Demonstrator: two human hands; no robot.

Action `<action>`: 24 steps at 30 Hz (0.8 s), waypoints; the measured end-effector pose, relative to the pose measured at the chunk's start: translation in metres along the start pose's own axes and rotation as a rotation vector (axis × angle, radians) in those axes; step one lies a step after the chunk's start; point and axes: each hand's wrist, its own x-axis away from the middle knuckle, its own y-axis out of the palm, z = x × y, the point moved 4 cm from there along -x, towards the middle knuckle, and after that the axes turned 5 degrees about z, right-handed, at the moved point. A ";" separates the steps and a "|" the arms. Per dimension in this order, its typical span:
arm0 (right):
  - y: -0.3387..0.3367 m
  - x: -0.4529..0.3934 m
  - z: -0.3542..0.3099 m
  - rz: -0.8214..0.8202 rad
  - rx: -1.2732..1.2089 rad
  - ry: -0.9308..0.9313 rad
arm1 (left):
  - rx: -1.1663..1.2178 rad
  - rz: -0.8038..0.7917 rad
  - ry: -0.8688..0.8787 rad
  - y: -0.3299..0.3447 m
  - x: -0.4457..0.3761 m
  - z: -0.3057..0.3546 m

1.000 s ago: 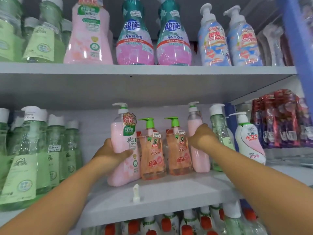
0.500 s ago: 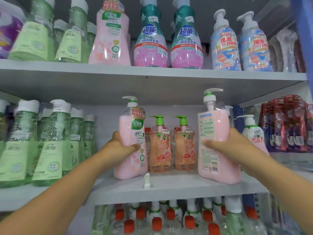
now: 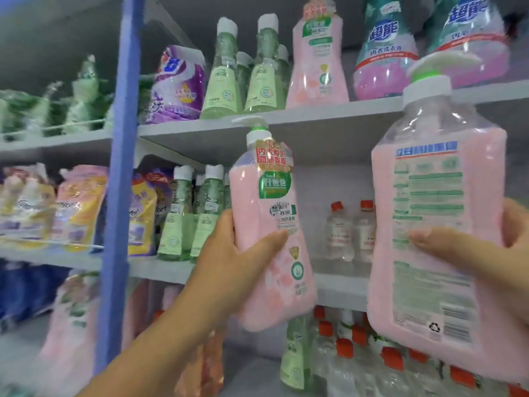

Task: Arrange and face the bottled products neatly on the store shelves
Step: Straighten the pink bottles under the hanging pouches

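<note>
I hold two pink pump bottles in the air in front of the shelves. My left hand (image 3: 229, 262) grips the smaller pink bottle (image 3: 272, 233) around its middle, front label facing me. My right hand (image 3: 492, 259) grips the larger pink bottle (image 3: 432, 230) close to the camera, its back label toward me, the pump head level with the upper shelf edge (image 3: 329, 114). Both bottles are off the shelf boards.
The upper shelf carries green bottles (image 3: 223, 78), a pink bottle (image 3: 317, 58) and teal-and-pink bottles (image 3: 383, 53). Behind the held bottles stand clear red-capped bottles (image 3: 352, 230) and more green bottles (image 3: 183, 213). A blue upright post (image 3: 120, 179) divides the bays; pouches (image 3: 77, 207) fill the left one.
Both pink bottles have been lifted off the middle shelf and pulled toward me. The view has swung left, bringing in the blue post and the left bay.
</note>
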 end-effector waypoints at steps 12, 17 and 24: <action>0.298 0.121 0.025 -0.370 -0.202 0.269 | -0.192 0.162 -0.276 -0.300 0.094 -0.155; 0.442 0.178 0.029 -0.481 -0.198 0.397 | -0.266 0.163 -0.407 -0.431 0.114 -0.228; 0.578 0.199 0.035 -0.513 -0.161 0.473 | -0.282 0.202 -0.482 -0.540 0.097 -0.299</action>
